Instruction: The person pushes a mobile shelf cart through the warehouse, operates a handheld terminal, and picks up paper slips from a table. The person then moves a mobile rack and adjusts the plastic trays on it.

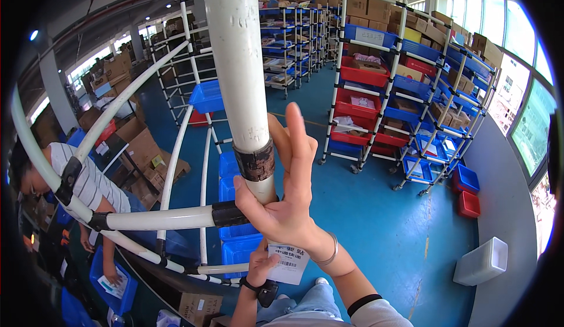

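Worker braced on rack pipe, label in the other hand.

The right hand (pixel 288 201) is wrapped around the white upright pipe (pixel 242 80) just below its black joint collar (pixel 254 161), index finger extended upward. Below the pipe, the left hand (pixel 262 265) has its fingers pinching a white paper label (pixel 288 263).

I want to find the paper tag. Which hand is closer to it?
Left. The left hand pinches the white paper label by its edge. The right hand is above it, wrapped around the white upright pipe at the black joint.
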Available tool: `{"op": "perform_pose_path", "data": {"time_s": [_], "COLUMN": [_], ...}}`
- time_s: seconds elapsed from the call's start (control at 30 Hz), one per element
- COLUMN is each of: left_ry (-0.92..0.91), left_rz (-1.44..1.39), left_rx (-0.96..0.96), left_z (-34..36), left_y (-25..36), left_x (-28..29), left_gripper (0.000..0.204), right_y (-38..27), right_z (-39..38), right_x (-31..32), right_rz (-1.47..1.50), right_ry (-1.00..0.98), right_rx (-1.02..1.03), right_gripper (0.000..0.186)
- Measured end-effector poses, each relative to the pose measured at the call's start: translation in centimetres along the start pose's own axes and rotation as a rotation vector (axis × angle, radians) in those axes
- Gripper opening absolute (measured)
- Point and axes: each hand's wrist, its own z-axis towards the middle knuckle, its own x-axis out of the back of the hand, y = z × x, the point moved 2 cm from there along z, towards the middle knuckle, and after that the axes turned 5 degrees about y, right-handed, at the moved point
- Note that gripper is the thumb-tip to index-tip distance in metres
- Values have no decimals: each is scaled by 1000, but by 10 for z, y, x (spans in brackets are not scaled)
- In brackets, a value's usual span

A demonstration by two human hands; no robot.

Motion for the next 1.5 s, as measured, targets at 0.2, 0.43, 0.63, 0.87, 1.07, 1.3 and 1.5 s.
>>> {"op": "perform_pose_path", "data": {"time_s": [0.2, 0.43, 0.63, 0.87, 1.07, 1.3, 1.5], "left_ry": [38, 43, 53, 11, -53, -134, -160], "left_rz": [-18, -6, -3, 81, 43, 31, 6], "left_rx": [62, 39, -4, -69, -84, -81, -26], "left_z": [-2, -3, -7, -10, 0, 3, 7], "left_y": [0, -2, -8, -24, -25, -24, -22], "left_x": [-1, -3, -7, -20, -56, -68, -67], "left_gripper": [14, 15, 15, 16, 16, 14, 14], "right_y": [-3, -5, -7, -12, -16, -15, -17], "right_z": [-1, 0, -3, -11, -10, -13, -9], "right_x": [4, 8, 13, 31, 53, 65, 68], "right_rz": [-44, -81, -69, -100, -150, -180, -238], "right_ry": [-90, -132, -123, 5, 48, 116, 140], "right_rx": [-19, -24, -42, -8, -89, -125, -84], "right_gripper": [72, 71, 71, 68, 71, 71, 68]}}
